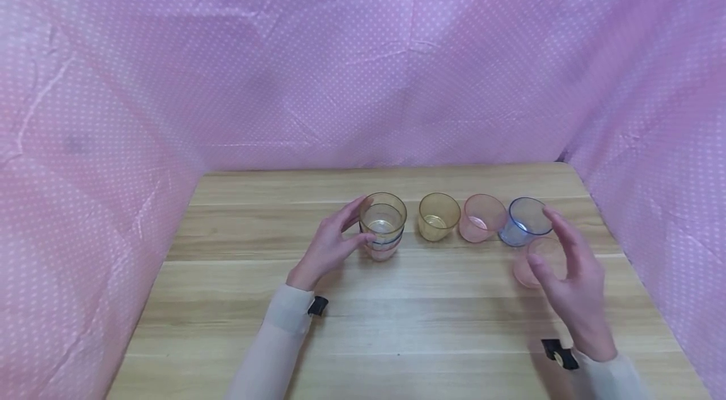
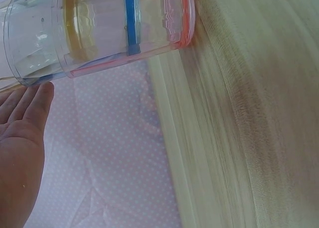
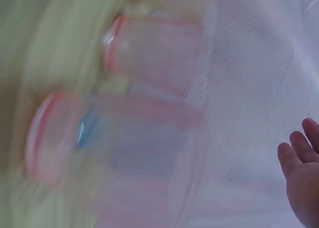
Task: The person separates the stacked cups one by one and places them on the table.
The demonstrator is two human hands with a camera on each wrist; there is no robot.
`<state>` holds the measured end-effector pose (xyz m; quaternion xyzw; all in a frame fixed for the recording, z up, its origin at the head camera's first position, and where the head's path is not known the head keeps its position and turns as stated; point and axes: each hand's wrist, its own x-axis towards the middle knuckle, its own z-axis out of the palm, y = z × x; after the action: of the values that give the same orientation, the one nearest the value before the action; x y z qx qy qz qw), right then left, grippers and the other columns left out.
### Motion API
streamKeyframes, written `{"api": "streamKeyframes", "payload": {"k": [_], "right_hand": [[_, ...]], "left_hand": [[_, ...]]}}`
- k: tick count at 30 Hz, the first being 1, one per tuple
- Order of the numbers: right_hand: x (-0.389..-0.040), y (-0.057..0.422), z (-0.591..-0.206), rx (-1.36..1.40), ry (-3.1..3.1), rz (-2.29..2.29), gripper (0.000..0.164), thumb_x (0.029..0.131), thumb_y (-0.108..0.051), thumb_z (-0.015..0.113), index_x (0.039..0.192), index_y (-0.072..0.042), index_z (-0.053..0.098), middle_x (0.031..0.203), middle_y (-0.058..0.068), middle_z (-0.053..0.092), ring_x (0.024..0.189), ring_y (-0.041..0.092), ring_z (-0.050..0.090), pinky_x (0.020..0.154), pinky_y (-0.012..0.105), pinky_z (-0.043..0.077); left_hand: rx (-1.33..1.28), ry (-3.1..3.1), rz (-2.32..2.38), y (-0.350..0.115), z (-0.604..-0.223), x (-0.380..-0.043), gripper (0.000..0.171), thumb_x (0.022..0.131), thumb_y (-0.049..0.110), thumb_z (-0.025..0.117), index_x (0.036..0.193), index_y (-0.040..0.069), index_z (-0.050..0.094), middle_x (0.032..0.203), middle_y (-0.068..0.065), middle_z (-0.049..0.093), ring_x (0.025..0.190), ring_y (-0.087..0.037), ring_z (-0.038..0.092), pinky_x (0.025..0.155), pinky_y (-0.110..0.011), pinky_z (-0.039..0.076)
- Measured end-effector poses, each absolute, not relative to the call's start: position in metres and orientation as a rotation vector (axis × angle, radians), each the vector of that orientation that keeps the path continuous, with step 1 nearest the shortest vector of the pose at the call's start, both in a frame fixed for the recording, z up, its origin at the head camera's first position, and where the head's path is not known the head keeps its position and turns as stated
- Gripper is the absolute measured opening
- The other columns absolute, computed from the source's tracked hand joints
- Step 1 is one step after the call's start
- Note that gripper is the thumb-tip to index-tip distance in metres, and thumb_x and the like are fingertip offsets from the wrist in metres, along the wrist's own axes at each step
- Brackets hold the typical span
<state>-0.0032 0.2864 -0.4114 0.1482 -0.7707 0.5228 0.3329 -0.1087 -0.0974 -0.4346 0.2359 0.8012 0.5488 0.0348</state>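
Observation:
In the head view my left hand [image 1: 331,245] holds a stack of clear tinted cups [image 1: 383,230], thumb on the near side and fingers round the far side. A yellow cup tops the stack, with blue and pink below. From the left wrist, the stack [image 2: 99,31] stands on its pink base, with fingertips against its upper part. My right hand [image 1: 575,280] hovers with thumb and fingers spread above a pink cup [image 1: 524,272], partly hidden by the hand. Behind that cup stands a blue cup [image 1: 523,223]. The right wrist view is blurred, its fingers [image 3: 289,158] apart from the cups.
A yellow cup [image 1: 438,217] and another pink cup [image 1: 482,218] stand upright in a row between the stack and the blue cup. All are on a wooden table [image 1: 397,337]. Pink dotted cloth [image 1: 363,72] hangs behind and at both sides.

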Motion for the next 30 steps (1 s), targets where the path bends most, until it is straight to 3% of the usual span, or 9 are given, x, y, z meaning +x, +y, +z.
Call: {"api": "streamKeyframes", "payload": {"k": [7,10,14,17,20,23,30], "right_hand": [[-0.022,0.253,-0.406,0.537,-1.896,1.526,0.061,0.080,0.021,0.066,0.138,0.023,0.047,0.147,0.024,0.056,0.142,0.025,0.048,0.124,0.033,0.033],[-0.030,0.246,-0.414,0.556,-1.951,1.489,0.064,0.081,0.015,0.072,0.141,0.019,0.048,0.148,0.026,0.054,0.143,0.025,0.048,0.124,0.033,0.034],[-0.038,0.234,-0.421,0.596,-2.034,1.431,0.067,0.091,-0.013,0.080,0.144,0.014,0.049,0.149,0.028,0.052,0.143,0.023,0.048,0.122,0.032,0.037],[-0.044,0.222,-0.422,0.632,-2.071,1.397,0.072,0.094,-0.033,0.078,0.145,0.011,0.050,0.149,0.026,0.052,0.142,0.019,0.049,0.121,0.030,0.038],[-0.050,0.210,-0.421,0.662,-2.101,1.394,0.074,0.095,-0.039,0.076,0.147,0.007,0.050,0.151,0.022,0.053,0.142,0.018,0.049,0.121,0.029,0.037],[-0.056,0.199,-0.420,0.687,-2.135,1.424,0.073,0.093,-0.036,0.079,0.149,0.003,0.051,0.153,0.018,0.053,0.144,0.020,0.047,0.122,0.030,0.036],[-0.070,0.183,-0.421,0.721,-2.253,1.504,0.081,0.083,-0.005,0.085,0.154,-0.006,0.047,0.157,0.011,0.049,0.146,0.022,0.044,0.123,0.030,0.035]], "left_hand": [[0.718,2.460,1.700,-0.097,-0.435,-0.109,0.077,0.089,0.014,0.081,0.156,0.004,0.043,0.154,-0.009,0.051,0.136,-0.030,0.055,0.115,-0.032,0.045],[0.725,2.458,1.709,-0.097,-0.436,-0.109,0.077,0.089,0.014,0.081,0.156,0.005,0.044,0.154,-0.010,0.052,0.136,-0.030,0.056,0.114,-0.032,0.045],[0.732,2.460,1.713,-0.097,-0.437,-0.108,0.076,0.089,0.013,0.081,0.155,0.005,0.045,0.153,-0.010,0.053,0.135,-0.030,0.056,0.115,-0.032,0.045],[0.734,2.455,1.718,-0.097,-0.437,-0.108,0.075,0.089,0.013,0.081,0.155,0.005,0.045,0.153,-0.010,0.053,0.135,-0.030,0.056,0.115,-0.030,0.045],[0.735,2.449,1.725,-0.098,-0.436,-0.107,0.075,0.090,0.013,0.081,0.155,0.004,0.045,0.153,-0.011,0.053,0.135,-0.030,0.056,0.115,-0.030,0.045],[0.742,2.445,1.730,-0.098,-0.436,-0.107,0.075,0.089,0.012,0.081,0.155,0.004,0.044,0.153,-0.011,0.053,0.136,-0.031,0.056,0.115,-0.031,0.045],[0.743,2.434,1.730,-0.098,-0.436,-0.107,0.076,0.090,0.012,0.080,0.156,0.004,0.043,0.155,-0.010,0.051,0.137,-0.030,0.055,0.116,-0.031,0.044]]}}
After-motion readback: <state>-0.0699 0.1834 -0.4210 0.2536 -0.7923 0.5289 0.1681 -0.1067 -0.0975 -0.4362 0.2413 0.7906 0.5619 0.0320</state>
